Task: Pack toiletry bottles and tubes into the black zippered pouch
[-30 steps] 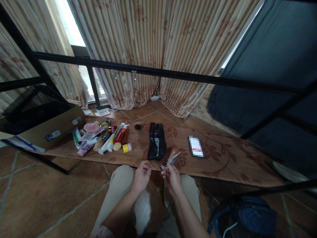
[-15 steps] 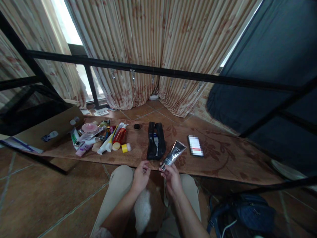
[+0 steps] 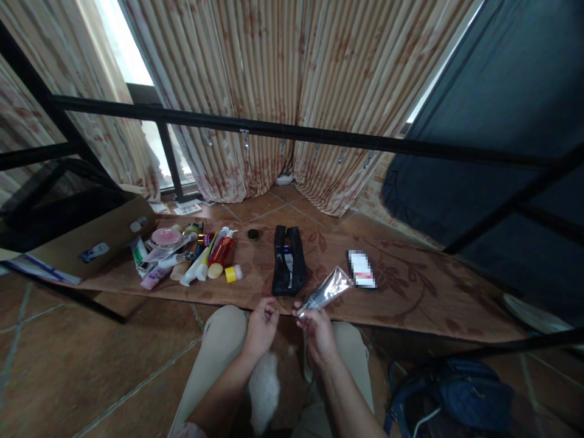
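My right hand point(image 3: 318, 328) is closed around the capped end of a shiny silver squeeze tube point(image 3: 332, 288), which points up and to the right over the bench edge. Beside it, my left hand point(image 3: 263, 319) rests near my knee with its fingers curled in, and I see nothing in them. Just beyond both hands lies a small black pouch point(image 3: 298, 258), its top open, with a white-and-blue item point(image 3: 288, 261) inside. Right of the tube sits a phone point(image 3: 362, 269) with a blurred screen.
Several cosmetic tubes and bottles, among them a red bottle point(image 3: 222, 250) and a yellow-banded jar point(image 3: 232, 275), cluster at left. A round black lid point(image 3: 252, 233) lies behind them. A cardboard box point(image 3: 100, 237) stands far left. A black metal rail point(image 3: 283, 129) crosses above the bench point(image 3: 410, 298).
In my right hand the silver tube has tilted lower and turned toward the right, its wide end now closer to the phone. My left hand stays almost still.
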A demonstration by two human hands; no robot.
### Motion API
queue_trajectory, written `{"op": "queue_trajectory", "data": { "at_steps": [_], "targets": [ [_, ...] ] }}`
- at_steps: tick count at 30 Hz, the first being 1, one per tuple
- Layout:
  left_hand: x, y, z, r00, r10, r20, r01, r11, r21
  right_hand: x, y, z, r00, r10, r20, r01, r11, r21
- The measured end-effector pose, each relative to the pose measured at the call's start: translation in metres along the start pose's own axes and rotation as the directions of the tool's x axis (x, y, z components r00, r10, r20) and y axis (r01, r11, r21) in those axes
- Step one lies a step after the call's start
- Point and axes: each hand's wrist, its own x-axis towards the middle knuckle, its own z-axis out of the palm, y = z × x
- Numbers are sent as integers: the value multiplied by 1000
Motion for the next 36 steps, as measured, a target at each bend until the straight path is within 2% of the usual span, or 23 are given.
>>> {"op": "queue_trajectory", "data": {
  "at_steps": [28,36],
  "targets": [
    [-1,4,-1,1000,11,11,-12,999,47,-1,-1,3,1000,28,-13,-27,999,34],
    [-1,3,-1,1000,17,4,-17,999,43,1,1,1,997,73,-15,-73,997,20]
  ]
}}
